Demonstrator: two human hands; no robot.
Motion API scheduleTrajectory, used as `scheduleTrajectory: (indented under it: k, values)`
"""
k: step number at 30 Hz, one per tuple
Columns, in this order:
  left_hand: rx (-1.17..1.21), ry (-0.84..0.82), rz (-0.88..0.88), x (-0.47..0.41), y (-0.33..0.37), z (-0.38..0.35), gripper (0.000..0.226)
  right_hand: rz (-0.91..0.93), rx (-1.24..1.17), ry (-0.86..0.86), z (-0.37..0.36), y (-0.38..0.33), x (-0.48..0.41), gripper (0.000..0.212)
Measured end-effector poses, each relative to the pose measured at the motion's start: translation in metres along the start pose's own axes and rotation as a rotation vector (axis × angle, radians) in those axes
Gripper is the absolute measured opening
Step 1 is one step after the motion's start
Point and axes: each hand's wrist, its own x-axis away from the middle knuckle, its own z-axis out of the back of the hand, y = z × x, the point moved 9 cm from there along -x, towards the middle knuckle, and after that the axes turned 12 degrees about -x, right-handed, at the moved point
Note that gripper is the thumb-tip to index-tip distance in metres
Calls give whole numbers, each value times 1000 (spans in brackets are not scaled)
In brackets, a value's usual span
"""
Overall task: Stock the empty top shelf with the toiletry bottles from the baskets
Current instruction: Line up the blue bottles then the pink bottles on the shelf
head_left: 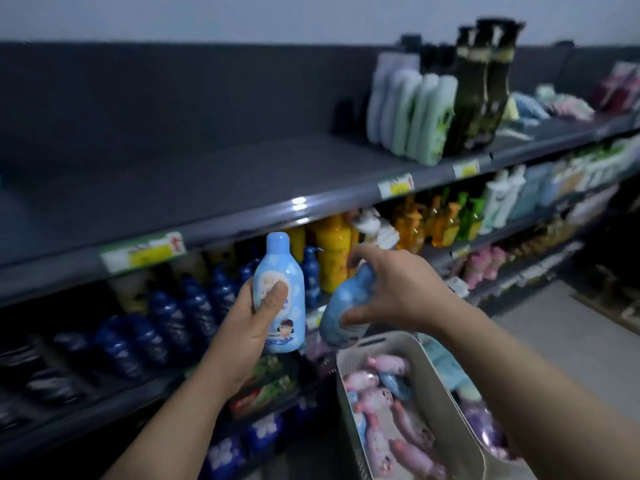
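Observation:
My left hand grips a light blue bottle upright, thumb across its label, in front of the second shelf. My right hand holds a second light blue bottle, tilted with its cap up toward the shelf. Both hang just below the dark top shelf, which is bare on its left and middle. Pale green and dark tall bottles stand on its right part. Below my right arm a beige basket holds several pink and blue bottles.
Lower shelves are packed with dark blue bottles, yellow and orange bottles and white ones. A second basket with purple bottles sits right of the beige one. Grey floor runs along the aisle at right.

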Motion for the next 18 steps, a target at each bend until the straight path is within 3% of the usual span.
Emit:
scheduleTrajectory:
  k: [2, 5, 9, 12, 14, 18]
  values:
    - [-30, 57, -76, 13, 33, 35, 40, 83, -28, 17, 15, -46, -11, 67]
    - [-84, 169, -163, 31, 73, 90, 67, 166, -196, 9, 27, -102, -30, 63]
    - [-124, 356, -251, 51, 114, 170, 49, 310, -431, 28, 33, -175, -59, 66]
    - [-187, 471, -265, 65, 135, 231, 54, 371, -539, 27, 24, -224, -82, 78]
    - [-267, 562, -245, 69, 141, 274, 57, 379, -593, 10, 12, -250, -99, 84]
    - [-382, 694, -203, 64, 141, 347, 40, 346, -646, -5, -19, -290, -134, 80]
